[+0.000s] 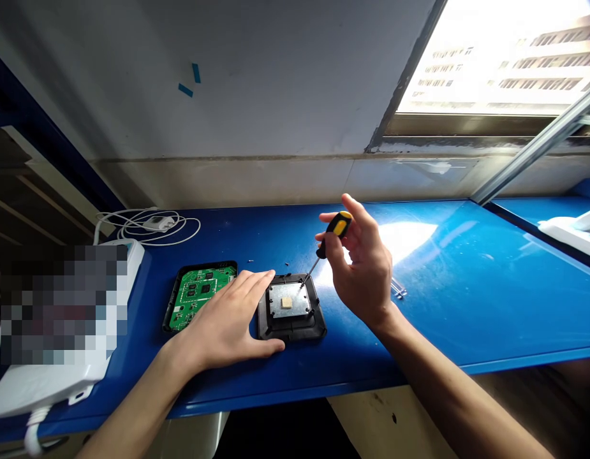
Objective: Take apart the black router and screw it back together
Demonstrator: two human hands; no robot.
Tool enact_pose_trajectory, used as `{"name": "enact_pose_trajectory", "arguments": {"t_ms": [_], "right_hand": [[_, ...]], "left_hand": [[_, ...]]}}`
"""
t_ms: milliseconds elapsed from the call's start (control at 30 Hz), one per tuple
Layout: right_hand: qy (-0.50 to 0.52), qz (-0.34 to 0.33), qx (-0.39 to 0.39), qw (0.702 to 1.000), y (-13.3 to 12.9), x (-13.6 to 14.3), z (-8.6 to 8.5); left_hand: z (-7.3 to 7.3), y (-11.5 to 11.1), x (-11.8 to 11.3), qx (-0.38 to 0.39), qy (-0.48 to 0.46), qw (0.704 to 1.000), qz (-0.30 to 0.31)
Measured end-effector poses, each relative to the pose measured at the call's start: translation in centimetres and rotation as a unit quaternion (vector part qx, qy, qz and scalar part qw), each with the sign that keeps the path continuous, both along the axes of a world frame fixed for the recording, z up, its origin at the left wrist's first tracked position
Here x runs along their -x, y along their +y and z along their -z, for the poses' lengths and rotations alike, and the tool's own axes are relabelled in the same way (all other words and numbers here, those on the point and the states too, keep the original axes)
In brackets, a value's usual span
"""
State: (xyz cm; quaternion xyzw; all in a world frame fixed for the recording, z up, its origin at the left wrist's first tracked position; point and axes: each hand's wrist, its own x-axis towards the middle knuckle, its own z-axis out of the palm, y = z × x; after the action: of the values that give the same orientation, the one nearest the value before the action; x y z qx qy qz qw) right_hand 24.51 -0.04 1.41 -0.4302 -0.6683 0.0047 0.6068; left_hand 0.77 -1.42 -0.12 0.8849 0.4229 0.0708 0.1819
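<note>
At a blue workbench below a window, I hold a yellow-and-black screwdriver in the right hand, its handle pinched between thumb and fingers and its shaft slanting down to the left. The tip stands at the far right corner of a silver metal plate, though I cannot tell whether it sits in a screw head. The plate, with a small beige pad near its middle, lies on a square black cover flat on the bench. I have the left hand spread wide along the cover's left side, fingertips at the far corner and thumb by the near edge. Partly hidden behind that hand, a green circuit board sits in a black housing. Two tiny dark pieces lie just beyond; farther left I see a white device and a loosely coiled white cable.
</note>
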Motion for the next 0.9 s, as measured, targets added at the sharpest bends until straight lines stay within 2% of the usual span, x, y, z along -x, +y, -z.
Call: {"name": "enact_pose_trajectory", "arguments": {"t_ms": [167, 300, 433, 500, 700, 900], "right_hand": [[0.018, 0.036, -0.027, 0.999, 0.4, -1.5, 0.2], [-0.014, 0.063, -0.023, 0.998, 0.7, -3.0, 0.6], [-0.046, 0.071, -0.009, 0.996, 0.6, -3.5, 1.1], [-0.035, 0.047, 0.005, 0.998, 0.5, -3.2, 1.2], [0.037, -0.085, 0.045, 0.995, 0.3, -2.3, 1.4], [0.061, -0.102, 0.039, 0.992, 0.2, -2.3, 1.3]], "left_hand": [[0.0, 0.0, 0.0, 0.001, -0.008, 1.000, 0.000], [0.0, 0.0, 0.0, -0.001, 0.000, 1.000, -0.004], [-0.2, -0.1, -0.1, -0.002, 0.004, 1.000, 0.003], [-0.2, -0.1, -0.1, 0.000, 0.003, 1.000, 0.002], [-0.1, -0.1, 0.0, -0.004, -0.004, 1.000, -0.001], [-0.1, -0.2, -0.1, -0.001, 0.012, 1.000, 0.003]]}}
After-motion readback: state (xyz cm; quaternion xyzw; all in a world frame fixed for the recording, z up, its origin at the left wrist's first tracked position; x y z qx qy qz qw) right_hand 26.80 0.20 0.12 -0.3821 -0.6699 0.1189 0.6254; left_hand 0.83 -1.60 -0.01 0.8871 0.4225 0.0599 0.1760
